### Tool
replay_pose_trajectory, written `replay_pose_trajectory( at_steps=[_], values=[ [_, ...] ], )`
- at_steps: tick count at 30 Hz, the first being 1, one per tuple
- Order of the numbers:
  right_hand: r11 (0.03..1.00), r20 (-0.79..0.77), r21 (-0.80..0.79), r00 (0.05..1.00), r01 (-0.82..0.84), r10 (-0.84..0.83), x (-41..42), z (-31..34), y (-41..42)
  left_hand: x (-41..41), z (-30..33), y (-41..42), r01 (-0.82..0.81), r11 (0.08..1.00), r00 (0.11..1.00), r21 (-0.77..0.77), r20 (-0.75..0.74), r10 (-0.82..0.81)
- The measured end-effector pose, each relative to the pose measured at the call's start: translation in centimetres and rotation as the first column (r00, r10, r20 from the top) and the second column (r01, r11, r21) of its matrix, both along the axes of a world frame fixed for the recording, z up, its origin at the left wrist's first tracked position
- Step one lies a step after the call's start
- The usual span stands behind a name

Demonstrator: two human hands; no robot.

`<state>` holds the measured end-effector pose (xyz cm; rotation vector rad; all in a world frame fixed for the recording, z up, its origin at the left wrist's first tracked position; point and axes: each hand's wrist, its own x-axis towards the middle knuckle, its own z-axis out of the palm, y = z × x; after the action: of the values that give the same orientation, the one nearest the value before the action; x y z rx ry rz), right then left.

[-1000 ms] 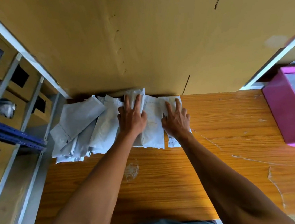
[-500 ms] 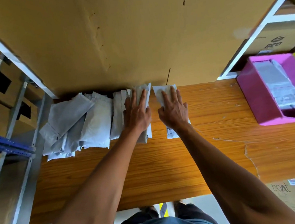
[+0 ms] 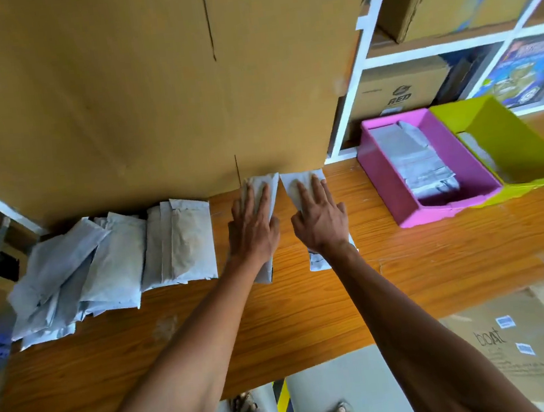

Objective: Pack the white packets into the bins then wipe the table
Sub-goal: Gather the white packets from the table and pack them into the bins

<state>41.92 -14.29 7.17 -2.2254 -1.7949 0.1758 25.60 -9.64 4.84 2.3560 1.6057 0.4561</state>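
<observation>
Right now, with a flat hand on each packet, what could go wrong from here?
1. The left hand and right hand press with straight fingers, so either packet could slip during a slide.
2. The pink bin already holds packets; more may spill over.
3. The pile overhangs the table edge and could fall.

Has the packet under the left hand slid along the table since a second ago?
Yes. The packet under the left hand has slid right, away from the pile of packets: bare table now shows between them, where earlier they overlapped.
</observation>
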Motion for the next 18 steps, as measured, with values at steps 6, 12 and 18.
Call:
replay_pose_trajectory(
  at_steps=[6,12,18],
  values=[
    [0.995,-0.008,0.064,0.997,0.076,-0.076,8.2,1.4,-3.7,9.8,2.7,-3.5,-0.036,0.998,0.999,0.054,0.042,0.034],
    [0.978,-0.029,0.141,0.988,0.156,-0.153,16.5,2.5,-7.9,19.1,4.4,-6.6,0.028,0.996,0.996,0.080,0.085,-0.035],
    [0.949,-0.029,0.150,0.960,0.278,-0.277,25.0,2.6,-12.4,28.5,4.9,-10.3,0.122,0.989,0.987,0.087,0.091,-0.130]
  ],
)
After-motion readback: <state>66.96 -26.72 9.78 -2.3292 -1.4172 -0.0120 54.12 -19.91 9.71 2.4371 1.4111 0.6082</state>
